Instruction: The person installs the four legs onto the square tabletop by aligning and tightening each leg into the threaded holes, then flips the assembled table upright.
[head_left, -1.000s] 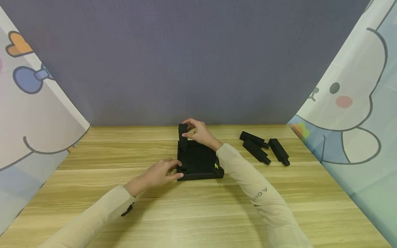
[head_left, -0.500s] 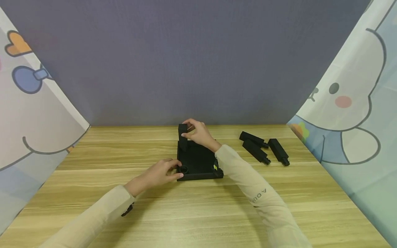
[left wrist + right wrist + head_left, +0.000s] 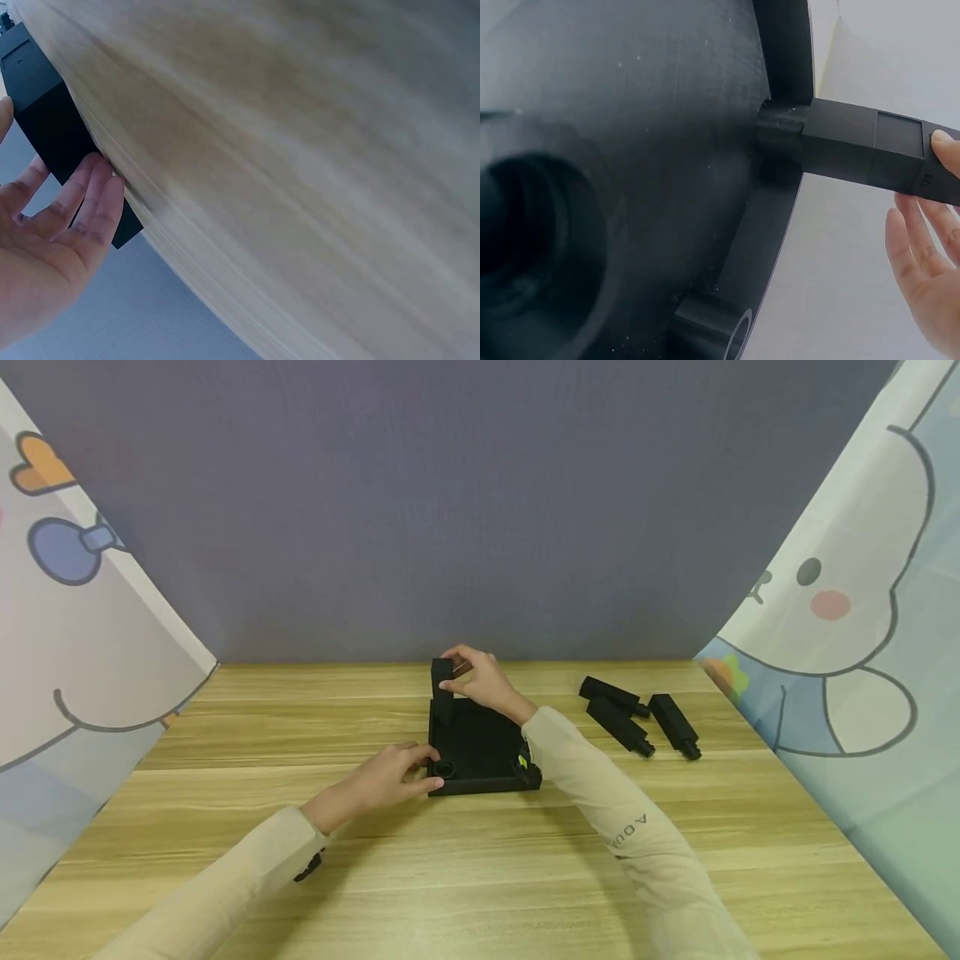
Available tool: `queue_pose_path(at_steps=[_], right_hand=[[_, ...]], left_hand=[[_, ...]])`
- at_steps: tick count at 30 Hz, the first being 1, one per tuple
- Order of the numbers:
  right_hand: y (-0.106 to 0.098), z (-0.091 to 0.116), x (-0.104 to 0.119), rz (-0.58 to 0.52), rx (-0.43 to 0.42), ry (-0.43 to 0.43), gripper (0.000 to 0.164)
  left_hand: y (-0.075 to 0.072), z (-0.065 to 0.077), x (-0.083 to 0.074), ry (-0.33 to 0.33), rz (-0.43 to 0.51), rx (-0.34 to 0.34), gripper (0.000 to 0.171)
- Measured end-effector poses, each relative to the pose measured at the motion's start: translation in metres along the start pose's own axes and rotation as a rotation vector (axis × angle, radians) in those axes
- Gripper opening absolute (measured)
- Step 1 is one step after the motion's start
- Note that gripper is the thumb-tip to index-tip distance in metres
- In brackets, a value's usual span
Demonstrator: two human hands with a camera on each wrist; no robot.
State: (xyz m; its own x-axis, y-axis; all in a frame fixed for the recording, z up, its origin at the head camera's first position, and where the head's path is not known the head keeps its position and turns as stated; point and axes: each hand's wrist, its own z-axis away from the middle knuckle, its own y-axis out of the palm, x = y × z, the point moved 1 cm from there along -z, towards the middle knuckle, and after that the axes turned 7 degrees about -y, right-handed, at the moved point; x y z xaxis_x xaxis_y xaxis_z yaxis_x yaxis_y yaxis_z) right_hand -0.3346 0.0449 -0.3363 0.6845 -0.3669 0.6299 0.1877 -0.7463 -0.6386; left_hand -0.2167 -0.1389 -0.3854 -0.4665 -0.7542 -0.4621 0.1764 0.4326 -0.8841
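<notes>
A black square base (image 3: pixel 480 752) with a raised rim and round corner sockets lies on the wooden table. In its far left corner stands a black square leg (image 3: pixel 442 689), upright. My right hand (image 3: pixel 487 685) pinches the leg near its top, thumb on one side and fingers on the other. The right wrist view shows the leg (image 3: pixel 855 142) meeting the corner socket, its lower end hidden inside. My left hand (image 3: pixel 390 777) holds the near left corner of the base, beside an open socket (image 3: pixel 444 769). In the left wrist view, bent fingers touch the base's outer side (image 3: pixel 56 127).
Several loose black legs with threaded ends lie at the right: one leg (image 3: pixel 611 693) behind, another leg (image 3: pixel 618 725) touching it, and a third leg (image 3: pixel 675 727) further right. A grey panel (image 3: pixel 450 527) rises behind the table (image 3: pixel 465 877). Patterned cloths flank both sides.
My right forearm shifts very slightly. The leg, the base and my left hand stay in place.
</notes>
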Motion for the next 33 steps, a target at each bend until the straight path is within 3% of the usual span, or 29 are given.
queue_pose_path(at_steps=[9,24,33], right_hand=[[-0.007,0.001,-0.004,-0.029,0.065,0.003,0.044],[-0.031,0.019,-0.008,-0.065,0.049,0.008,0.040],[-0.043,0.035,-0.026,-0.073,0.054,0.037,0.037]], left_hand=[[0.001,0.000,0.000,-0.003,-0.004,-0.013,0.037],[0.000,0.001,0.000,-0.008,0.001,0.003,0.039],[0.001,0.001,0.000,-0.024,-0.003,0.003,0.039]])
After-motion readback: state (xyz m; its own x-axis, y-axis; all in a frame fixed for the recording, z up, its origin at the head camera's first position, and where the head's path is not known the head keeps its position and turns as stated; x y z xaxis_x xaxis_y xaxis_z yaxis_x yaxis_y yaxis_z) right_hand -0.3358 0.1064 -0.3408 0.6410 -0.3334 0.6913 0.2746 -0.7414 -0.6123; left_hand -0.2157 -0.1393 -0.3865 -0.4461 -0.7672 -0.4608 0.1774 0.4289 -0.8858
